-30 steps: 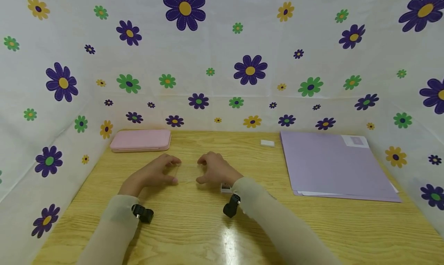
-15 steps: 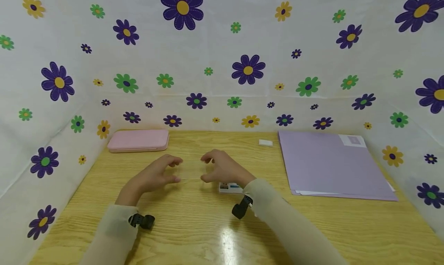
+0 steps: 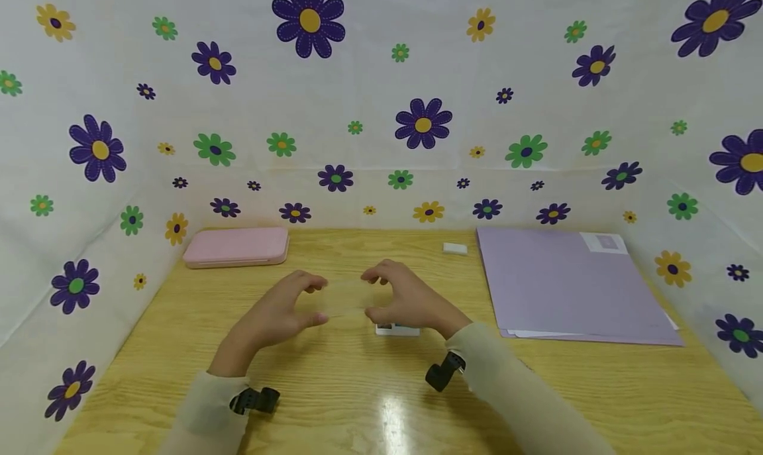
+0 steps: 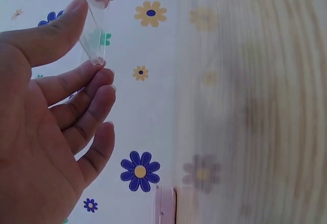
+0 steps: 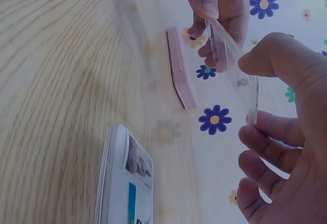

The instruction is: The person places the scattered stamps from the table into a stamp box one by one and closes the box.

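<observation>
A thin clear rectangular plastic cover with a raised edge is held above the table between both hands. My left hand pinches its left edge between thumb and fingertips. The opposite edge is gripped the same way by my right hand. In the right wrist view the cover stands tilted, the left hand at its far end. Under the right hand lies a small white case, partly hidden; the right wrist view shows a printed picture and a blue strip on this case.
At the back left of the wooden table lies a pink case. A small white block sits near the back wall. Purple folders with papers lie at the right. Flower-printed cloth surrounds the table.
Both hands have shifted to the right with the clear cover between them, and its tilt has varied. The white case under the right hand shows more than a second ago.
</observation>
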`<state>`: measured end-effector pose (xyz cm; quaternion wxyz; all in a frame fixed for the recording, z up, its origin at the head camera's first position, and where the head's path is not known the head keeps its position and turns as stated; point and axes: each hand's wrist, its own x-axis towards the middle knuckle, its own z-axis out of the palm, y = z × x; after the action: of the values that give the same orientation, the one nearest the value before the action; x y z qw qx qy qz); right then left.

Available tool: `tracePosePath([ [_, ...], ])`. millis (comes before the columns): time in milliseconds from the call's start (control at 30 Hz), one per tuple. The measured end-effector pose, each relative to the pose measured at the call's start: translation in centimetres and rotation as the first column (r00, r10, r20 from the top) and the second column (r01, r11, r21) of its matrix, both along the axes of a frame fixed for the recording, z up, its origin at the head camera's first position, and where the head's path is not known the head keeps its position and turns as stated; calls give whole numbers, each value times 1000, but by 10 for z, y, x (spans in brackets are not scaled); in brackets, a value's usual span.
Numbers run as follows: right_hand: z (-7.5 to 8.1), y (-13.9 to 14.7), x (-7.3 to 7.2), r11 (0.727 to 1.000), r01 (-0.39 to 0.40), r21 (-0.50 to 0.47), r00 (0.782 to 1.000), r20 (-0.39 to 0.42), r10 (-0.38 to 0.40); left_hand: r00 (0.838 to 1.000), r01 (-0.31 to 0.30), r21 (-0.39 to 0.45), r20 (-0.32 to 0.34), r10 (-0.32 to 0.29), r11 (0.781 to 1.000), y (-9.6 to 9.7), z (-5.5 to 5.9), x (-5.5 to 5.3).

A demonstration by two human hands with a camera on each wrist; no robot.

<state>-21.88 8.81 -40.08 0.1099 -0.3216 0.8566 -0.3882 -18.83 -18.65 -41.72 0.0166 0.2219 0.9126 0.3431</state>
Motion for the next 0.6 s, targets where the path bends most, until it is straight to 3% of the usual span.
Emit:
tracePosePath([
  [233, -4, 18, 5, 999, 2, -38, 999, -42, -4, 997, -44, -31, -66, 42, 999, 17, 5, 6],
  [433, -5, 36, 7, 999, 19, -37, 998, -62, -21, 996, -39, -52, -83, 35, 998, 33, 6, 7],
  [600, -10, 49, 10, 999, 41, -32, 998, -56, -42, 995, -34, -93, -97, 25, 995, 49, 1, 4],
])
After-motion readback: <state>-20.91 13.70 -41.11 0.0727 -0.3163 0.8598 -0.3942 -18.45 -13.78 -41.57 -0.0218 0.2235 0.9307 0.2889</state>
